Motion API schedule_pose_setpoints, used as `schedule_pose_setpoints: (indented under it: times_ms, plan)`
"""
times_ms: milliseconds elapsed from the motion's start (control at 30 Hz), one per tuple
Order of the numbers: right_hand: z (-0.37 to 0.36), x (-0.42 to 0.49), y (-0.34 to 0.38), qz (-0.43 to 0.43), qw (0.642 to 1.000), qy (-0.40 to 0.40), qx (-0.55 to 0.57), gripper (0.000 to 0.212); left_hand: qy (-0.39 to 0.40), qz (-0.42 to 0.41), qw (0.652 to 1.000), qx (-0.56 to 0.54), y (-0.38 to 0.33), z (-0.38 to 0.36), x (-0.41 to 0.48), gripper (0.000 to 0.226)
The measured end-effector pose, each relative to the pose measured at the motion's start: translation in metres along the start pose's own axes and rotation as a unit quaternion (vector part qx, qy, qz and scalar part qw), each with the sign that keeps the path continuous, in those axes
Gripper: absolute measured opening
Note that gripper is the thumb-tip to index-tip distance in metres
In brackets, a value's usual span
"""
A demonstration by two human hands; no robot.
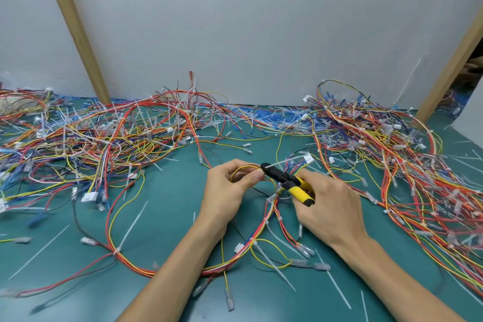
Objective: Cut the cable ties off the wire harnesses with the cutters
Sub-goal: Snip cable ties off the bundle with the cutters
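1. Here, nearest the onlooker: green mat [170,198]. Loose white tie strips [133,222] lie scattered on it, free of any wire, so some cutting looks done.
2. Working harness [262,227], a red, orange and yellow bundle looping across the mat between the forearms. It is still bound by several fastened ties [116,251], so this piece is judged only partly stripped.
3. Left hand [224,185], fingers curled. Thumb and fingertips pinch a yellow wire loop [245,168] of that harness and hold it just above the mat.
4. Right hand [329,201], fingers wrapped round the yellow handles of the cutters [287,181].
5. The cutters' black head points left, and its tip meets the held loop beside a white tie tail [285,162]. The jaws look nearly together. I cannot tell whether this tie is already severed.
6. Left heap [91,133]: tangled harnesses well beyond the hands, with many white ties showing among the wires.
7. Right heap [392,144]: another tangle with connectors and ties. I cannot tell which heap is finished, so much work appears to remain.
8. Farthest: white panel wall [261,21] with a slanted wooden post [75,29].
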State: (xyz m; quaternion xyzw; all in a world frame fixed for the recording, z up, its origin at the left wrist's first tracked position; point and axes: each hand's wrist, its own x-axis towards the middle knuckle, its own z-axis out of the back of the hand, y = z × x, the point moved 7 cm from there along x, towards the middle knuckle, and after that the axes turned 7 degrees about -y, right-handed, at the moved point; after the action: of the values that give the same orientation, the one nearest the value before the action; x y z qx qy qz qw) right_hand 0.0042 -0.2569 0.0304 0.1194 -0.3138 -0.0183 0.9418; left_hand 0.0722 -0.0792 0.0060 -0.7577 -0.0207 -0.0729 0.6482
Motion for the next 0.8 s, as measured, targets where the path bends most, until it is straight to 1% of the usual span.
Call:
schedule_pose_setpoints:
  times_ms: [33,167,267,333,400,633,800]
  plan:
    - [-0.001,0.001,-0.001,-0.002,1.000,0.000,-0.006,0.014,0.006,0.002,1.000,0.007,0.000,0.000,0.000,0.003]
    - [-0.004,0.002,-0.004,-0.007,1.000,0.004,0.021,0.027,0.019,0.001,1.000,0.004,-0.002,-0.001,-0.001,0.009]
    - [-0.002,0.003,0.000,0.012,1.000,-0.013,0.005,0.020,0.016,0.005,1.000,-0.015,-0.004,-0.001,-0.002,0.008]
    - [-0.001,0.002,0.003,0.014,0.999,-0.024,-0.018,0.036,0.017,0.008,1.000,-0.022,-0.004,0.000,-0.002,0.005]
    - [0.000,0.001,0.005,0.009,1.000,-0.018,-0.018,0.044,0.028,0.015,0.999,-0.023,-0.005,0.000,-0.002,0.003]
    - [-0.005,0.005,-0.005,-0.021,0.997,0.069,0.013,0.035,0.051,0.033,0.998,-0.014,-0.005,-0.003,-0.004,0.003]
    - [-0.005,0.007,-0.006,-0.030,0.995,0.090,0.028,0.029,0.050,0.036,0.998,-0.012,-0.006,-0.003,-0.006,0.006]
